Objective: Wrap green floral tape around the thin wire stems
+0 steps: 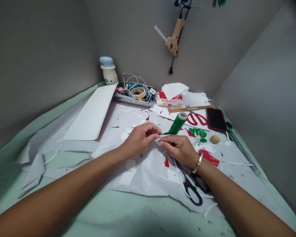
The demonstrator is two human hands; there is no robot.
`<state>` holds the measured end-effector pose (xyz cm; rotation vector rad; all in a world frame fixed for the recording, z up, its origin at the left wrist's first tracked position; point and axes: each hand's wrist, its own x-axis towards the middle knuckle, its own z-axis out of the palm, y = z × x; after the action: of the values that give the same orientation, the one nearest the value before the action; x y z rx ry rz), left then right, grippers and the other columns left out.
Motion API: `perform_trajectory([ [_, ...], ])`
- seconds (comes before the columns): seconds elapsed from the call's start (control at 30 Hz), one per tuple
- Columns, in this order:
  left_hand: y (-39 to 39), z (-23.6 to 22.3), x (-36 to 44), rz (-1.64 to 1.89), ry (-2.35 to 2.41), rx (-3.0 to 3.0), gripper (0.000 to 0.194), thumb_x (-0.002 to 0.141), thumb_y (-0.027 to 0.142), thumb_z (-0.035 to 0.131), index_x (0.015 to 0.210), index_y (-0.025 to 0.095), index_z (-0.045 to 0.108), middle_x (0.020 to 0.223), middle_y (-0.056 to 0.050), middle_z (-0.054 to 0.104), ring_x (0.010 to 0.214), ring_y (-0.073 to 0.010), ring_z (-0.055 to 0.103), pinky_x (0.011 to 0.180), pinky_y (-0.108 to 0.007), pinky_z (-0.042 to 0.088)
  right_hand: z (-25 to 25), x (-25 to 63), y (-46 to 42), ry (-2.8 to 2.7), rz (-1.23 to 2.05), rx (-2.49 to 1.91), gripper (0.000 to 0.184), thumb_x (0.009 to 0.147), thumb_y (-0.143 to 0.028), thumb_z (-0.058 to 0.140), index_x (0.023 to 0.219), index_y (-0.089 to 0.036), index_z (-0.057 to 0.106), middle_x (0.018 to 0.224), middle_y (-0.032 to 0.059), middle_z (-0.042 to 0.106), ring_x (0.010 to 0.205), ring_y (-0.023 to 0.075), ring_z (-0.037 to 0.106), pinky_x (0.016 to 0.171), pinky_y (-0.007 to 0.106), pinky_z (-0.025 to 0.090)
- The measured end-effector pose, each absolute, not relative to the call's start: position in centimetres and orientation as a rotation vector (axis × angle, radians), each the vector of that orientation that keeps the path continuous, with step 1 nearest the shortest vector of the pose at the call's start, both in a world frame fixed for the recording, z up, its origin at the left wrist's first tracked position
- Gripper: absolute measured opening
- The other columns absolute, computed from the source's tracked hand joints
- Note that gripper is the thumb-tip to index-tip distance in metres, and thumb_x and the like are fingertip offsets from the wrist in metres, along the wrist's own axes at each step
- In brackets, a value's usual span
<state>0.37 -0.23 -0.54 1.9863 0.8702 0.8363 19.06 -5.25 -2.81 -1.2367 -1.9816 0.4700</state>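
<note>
The left hand point(139, 138) pinches a thin green-wrapped stem point(169, 133) between thumb and forefinger, while the right hand point(177, 148) curls nearly closed just below it, its fingertips point(160, 142) at the stem's end, though I can't tell whether they grip it. Both hands work above scrap-strewn white paper point(148, 177) on a pale green tabletop point(128, 210), with a green spool point(178, 123) just beyond them and black-handled scissors point(193, 189) beneath the right wrist. Grey walls point(39, 65) hem the tabletop's left and far edges, well apart from the hands, leaving room to move on either side.
</note>
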Motion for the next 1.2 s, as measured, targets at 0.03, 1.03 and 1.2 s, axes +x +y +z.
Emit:
perform_trajectory([
  [0.03,-0.2,-0.6,0.4,0.855,0.890,2.008,0.010,0.081,0.021,0.056,0.086,0.018,0.064,0.088,-0.002,0.062,0.078,-0.0130,0.056,0.073,-0.027,0.043,-2.7,18.9,-5.4,-2.032,0.414,-1.223,0.015,0.086,-0.023,0.058,0.088,-0.023,0.073,0.088,0.0013,0.073,0.078,0.0155,0.066,0.072,0.026,0.049],
  [1.03,-0.3,-1.3,0.3,0.713,1.017,2.263,0.014,0.079,0.015,0.049,0.082,0.019,0.063,0.085,-0.003,0.063,0.079,-0.0164,0.056,0.074,-0.029,0.042,-1.9,19.3,-6.0,-2.255,-0.049,-1.246,0.016,0.087,-0.023,0.054,0.092,-0.022,0.069,0.071,0.0016,0.063,0.071,0.0152,0.055,0.067,0.027,0.039],
  [1.2,-0.6,-1.1,0.5,0.576,0.902,2.334,0.015,0.078,0.014,0.049,0.081,0.019,0.063,0.080,-0.001,0.060,0.076,-0.0148,0.054,0.071,-0.027,0.040,-1.4,20.3,-5.1,-2.040,0.181,-1.242,0.015,0.087,-0.023,0.055,0.087,-0.021,0.070,0.073,0.0017,0.063,0.070,0.0131,0.056,0.065,0.024,0.042],
])
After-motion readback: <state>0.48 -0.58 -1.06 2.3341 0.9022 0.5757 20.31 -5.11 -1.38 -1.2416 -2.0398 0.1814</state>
